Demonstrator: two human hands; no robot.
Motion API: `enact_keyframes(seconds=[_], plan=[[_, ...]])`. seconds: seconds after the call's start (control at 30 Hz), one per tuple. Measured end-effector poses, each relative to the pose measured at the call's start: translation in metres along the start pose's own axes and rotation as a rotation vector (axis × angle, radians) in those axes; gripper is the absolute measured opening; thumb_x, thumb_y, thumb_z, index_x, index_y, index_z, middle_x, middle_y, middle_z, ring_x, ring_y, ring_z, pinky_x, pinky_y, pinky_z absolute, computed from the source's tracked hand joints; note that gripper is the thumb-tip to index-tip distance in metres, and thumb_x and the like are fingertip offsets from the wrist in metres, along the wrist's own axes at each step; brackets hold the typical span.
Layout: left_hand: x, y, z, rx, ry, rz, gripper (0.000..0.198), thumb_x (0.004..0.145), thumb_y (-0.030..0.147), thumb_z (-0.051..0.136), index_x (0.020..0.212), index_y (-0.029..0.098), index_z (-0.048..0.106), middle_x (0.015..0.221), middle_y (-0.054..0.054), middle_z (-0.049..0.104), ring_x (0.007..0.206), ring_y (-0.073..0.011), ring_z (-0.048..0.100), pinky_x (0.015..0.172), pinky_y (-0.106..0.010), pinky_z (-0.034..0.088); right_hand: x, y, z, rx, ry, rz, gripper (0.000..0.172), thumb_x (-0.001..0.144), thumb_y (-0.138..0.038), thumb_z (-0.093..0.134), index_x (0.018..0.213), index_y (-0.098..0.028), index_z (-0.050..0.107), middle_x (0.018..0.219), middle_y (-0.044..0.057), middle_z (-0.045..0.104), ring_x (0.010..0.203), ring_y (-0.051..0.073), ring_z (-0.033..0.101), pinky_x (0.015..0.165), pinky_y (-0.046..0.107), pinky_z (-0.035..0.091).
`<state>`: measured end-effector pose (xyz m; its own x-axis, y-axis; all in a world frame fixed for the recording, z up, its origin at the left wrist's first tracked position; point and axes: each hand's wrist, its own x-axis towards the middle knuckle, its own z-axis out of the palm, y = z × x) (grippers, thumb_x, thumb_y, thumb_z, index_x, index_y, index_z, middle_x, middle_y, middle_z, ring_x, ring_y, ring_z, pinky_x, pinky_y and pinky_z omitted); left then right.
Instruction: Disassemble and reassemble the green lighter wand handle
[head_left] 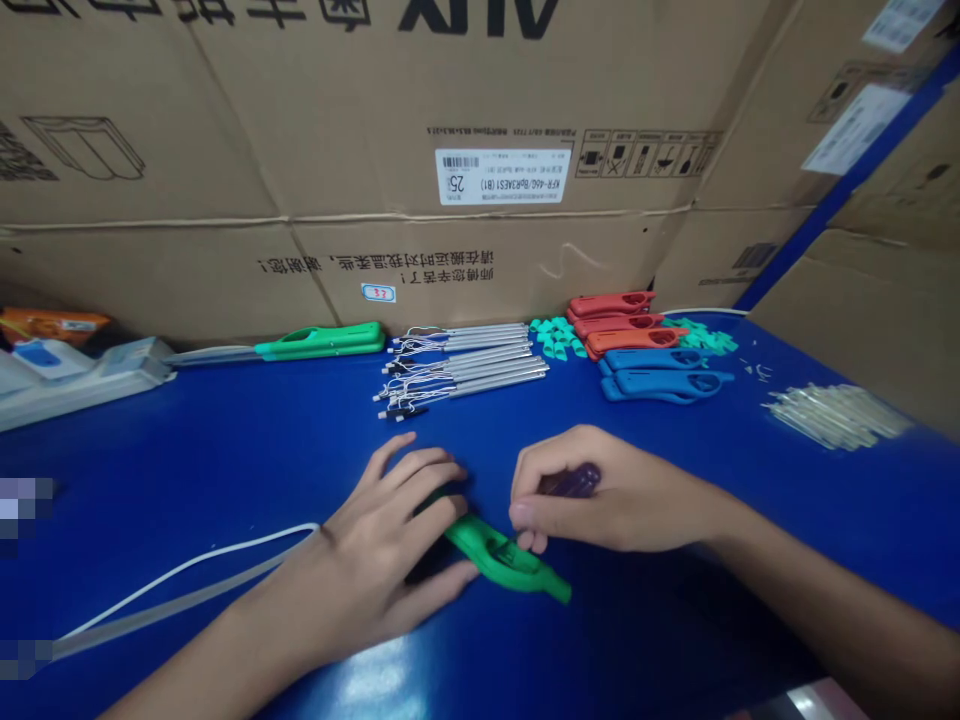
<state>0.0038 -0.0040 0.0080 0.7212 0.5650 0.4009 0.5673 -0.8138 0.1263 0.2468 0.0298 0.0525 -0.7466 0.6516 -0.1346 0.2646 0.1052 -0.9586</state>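
Observation:
A green plastic lighter-style handle [517, 568] with a long opening lies on the blue table in front of me. My left hand [397, 535] is closed over its far left end and presses it to the table; that end is hidden under the fingers. In my right hand [592, 495] is a tool with a dark purple handle [574, 482], apparently a small screwdriver. Its thin tip reaches down into the opening of the green handle. What the tip touches inside is too small to make out.
Behind stand silver metal rods with wires [487, 365], small teal caps [556, 338], red handles [615, 318], blue handles [664, 385] and a green handle [322, 340]. Clear thin pieces [836, 415] lie at the right. A power strip [97, 375] sits left; a cardboard wall [337, 150] closes the back.

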Motion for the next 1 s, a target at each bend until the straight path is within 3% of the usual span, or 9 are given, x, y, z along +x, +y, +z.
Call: enact_keyframes(seconds=[0.07,0.13,0.23,0.3,0.4,0.57,0.8,1.0], plan=[[0.0,-0.002,0.0,-0.007,0.024,0.003,0.014,0.092,0.029,0.059,0.097,0.017,0.063,0.105,-0.01,0.068,0.106,-0.0256,0.061,0.105,-0.049,0.04,-0.001,0.0,-0.002,-0.033,0.08,-0.006,0.018,0.086,-0.027,0.069,0.074,-0.014,0.067,0.073,0.003,0.069,0.068,0.013,0.064,0.064,0.023,0.048],[0.0,-0.003,-0.001,0.015,0.0,-0.017,0.014,0.094,0.031,0.057,0.094,0.017,0.062,0.09,-0.007,0.068,0.088,-0.0222,0.063,0.088,-0.041,0.048,-0.002,0.001,-0.002,-0.07,0.166,-0.036,0.02,0.088,-0.028,0.067,0.073,-0.014,0.067,0.073,0.003,0.069,0.068,0.013,0.063,0.064,0.023,0.048],[-0.003,-0.005,-0.004,0.037,-0.052,-0.076,0.013,0.095,0.028,0.052,0.096,0.018,0.059,0.081,-0.005,0.063,0.075,-0.0199,0.059,0.074,-0.036,0.046,-0.001,0.002,-0.002,-0.055,0.296,-0.065,0.022,0.088,-0.031,0.065,0.074,-0.014,0.068,0.072,0.004,0.069,0.067,0.014,0.064,0.063,0.024,0.049],[-0.006,-0.007,-0.006,0.016,-0.08,-0.119,0.015,0.092,0.022,0.05,0.106,0.018,0.057,0.09,-0.006,0.064,0.082,-0.0215,0.059,0.078,-0.039,0.046,0.0,0.002,-0.002,-0.005,0.375,-0.059,0.023,0.087,-0.032,0.065,0.073,-0.014,0.067,0.069,0.004,0.069,0.063,0.014,0.065,0.061,0.024,0.05],[-0.009,-0.009,-0.009,-0.013,-0.124,-0.175,0.035,0.085,0.021,0.053,0.12,0.021,0.052,0.106,-0.008,0.062,0.096,-0.0254,0.058,0.087,-0.045,0.045,0.004,0.003,-0.002,0.0,0.456,-0.054,0.027,0.087,-0.032,0.064,0.066,-0.015,0.065,0.063,0.003,0.067,0.058,0.012,0.063,0.057,0.023,0.049],[-0.005,-0.002,-0.003,0.01,-0.127,-0.164,0.046,0.085,0.043,0.06,0.126,0.022,0.051,0.108,-0.01,0.062,0.096,-0.029,0.06,0.089,-0.054,0.045,0.007,0.005,-0.001,-0.021,0.509,-0.045,0.031,0.084,-0.028,0.066,0.056,-0.015,0.06,0.055,-0.001,0.059,0.052,0.01,0.059,0.053,0.021,0.045],[-0.002,-0.002,0.005,-0.062,-0.122,-0.208,0.028,0.092,0.039,0.056,0.111,0.019,0.062,0.098,-0.009,0.062,0.087,-0.0251,0.059,0.079,-0.045,0.051,0.008,0.011,-0.005,0.134,0.607,-0.093,0.033,0.081,-0.026,0.069,0.052,-0.014,0.06,0.052,-0.001,0.058,0.046,0.009,0.056,0.048,0.021,0.043],[-0.004,-0.012,0.0,-0.095,-0.046,-0.233,0.023,0.093,0.034,0.056,0.106,0.016,0.059,0.097,-0.008,0.062,0.083,-0.0227,0.057,0.075,-0.041,0.049,0.011,0.014,-0.008,0.259,0.606,-0.142,0.036,0.084,-0.036,0.067,0.055,-0.016,0.061,0.055,0.0,0.058,0.047,0.013,0.059,0.049,0.026,0.048]])
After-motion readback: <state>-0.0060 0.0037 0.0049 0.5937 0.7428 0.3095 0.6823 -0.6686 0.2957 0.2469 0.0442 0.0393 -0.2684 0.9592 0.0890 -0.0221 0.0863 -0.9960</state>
